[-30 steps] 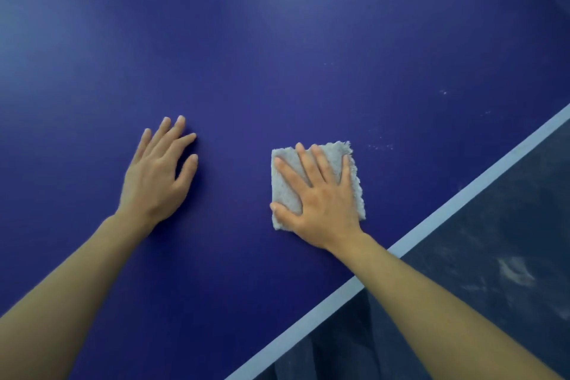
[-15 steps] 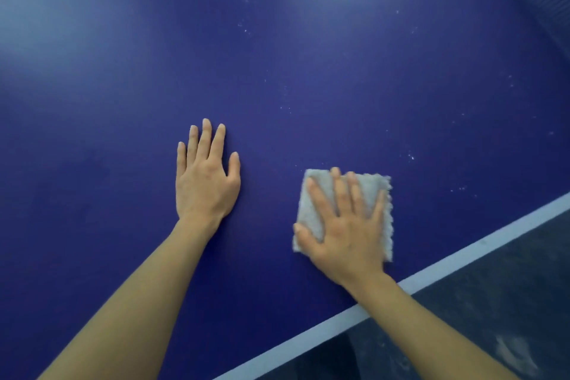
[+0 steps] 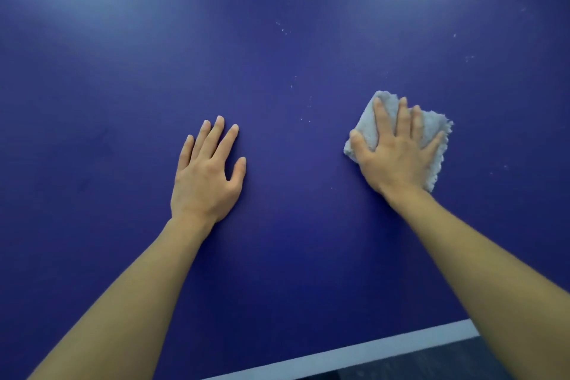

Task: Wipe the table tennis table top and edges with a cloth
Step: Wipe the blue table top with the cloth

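1. Table top (image 3: 277, 241): a large dark blue surface with pale glare toward the far side and a white edge line (image 3: 354, 352) at the near border. White specks (image 3: 285, 28) are scattered beyond and between the hands. A patchy result is judged likely if these specks are pushed along rather than lifted.
2. Left hand (image 3: 206, 176): laid flat on the bare top, fingers spread, nothing held. Fresh smears could be left on it.
3. Right hand (image 3: 398, 151): pressed flat, fingers spread, on the cloth.
4. Cloth (image 3: 431, 133): a small, pale grey, folded pad with frayed edges, lying right of centre. Bunching under uneven pressure is judged possible.
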